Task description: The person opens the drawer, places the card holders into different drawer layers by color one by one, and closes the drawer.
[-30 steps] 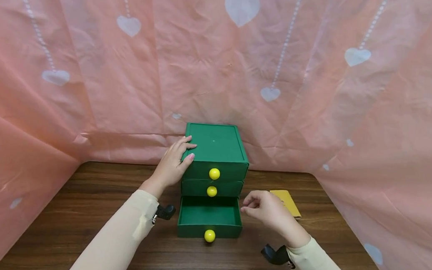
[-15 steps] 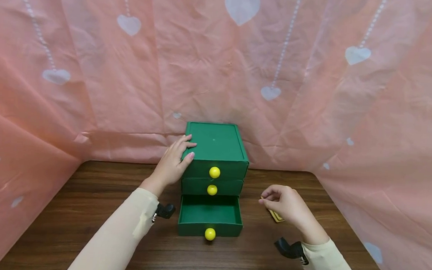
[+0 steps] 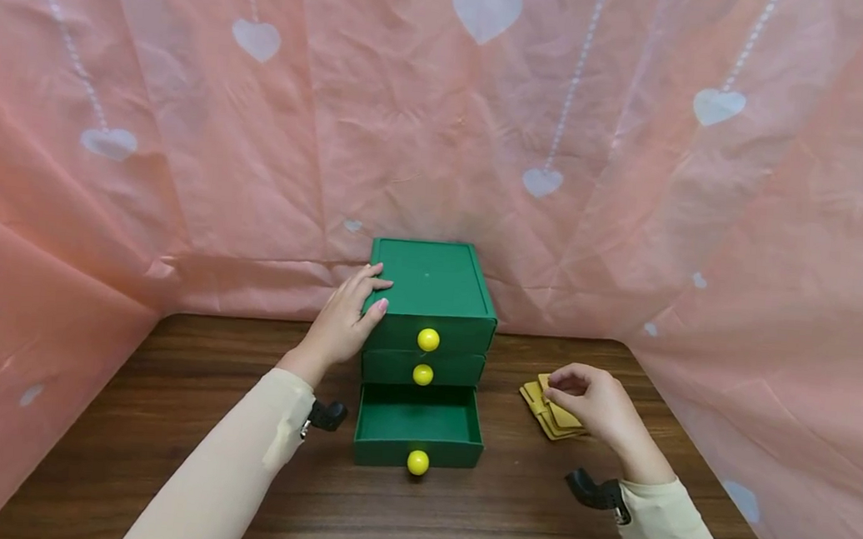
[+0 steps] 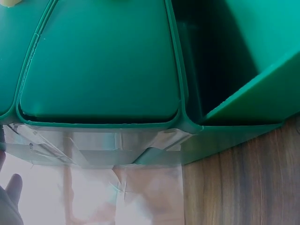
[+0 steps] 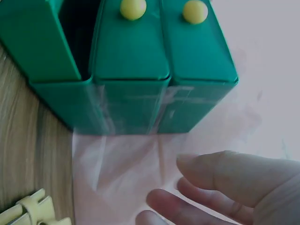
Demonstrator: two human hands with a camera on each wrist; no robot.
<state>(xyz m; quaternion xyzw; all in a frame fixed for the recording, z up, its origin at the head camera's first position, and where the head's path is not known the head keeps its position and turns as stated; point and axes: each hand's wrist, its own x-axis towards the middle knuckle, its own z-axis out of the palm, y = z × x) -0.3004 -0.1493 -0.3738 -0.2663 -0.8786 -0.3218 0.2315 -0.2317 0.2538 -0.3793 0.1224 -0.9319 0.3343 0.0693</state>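
A green drawer cabinet [image 3: 431,282] with yellow round knobs stands at the middle of the table. Its bottom drawer [image 3: 416,453] is pulled out and its inside is bare; the upper two are closed. My left hand [image 3: 339,326] rests on the cabinet's top left edge, fingers spread. To the right lies a yellow wallet with a strap [image 3: 539,412], overlapped by another flat yellow piece [image 3: 562,417]. My right hand [image 3: 595,406] is over their right side, fingers bent. In the right wrist view its thumb [image 5: 206,166] and fingers stand apart, with the strapped wallet [image 5: 35,211] at lower left.
The brown wooden table [image 3: 414,519] is enclosed at the back and sides by a pink heart-patterned curtain [image 3: 441,136]. The cabinet's back stands close to the curtain. A black camera mount sits on each wrist.
My right hand has moved right, from beside the open drawer to over the yellow pieces. More of the strapped wallet shows at their left. My left hand stays on the cabinet.
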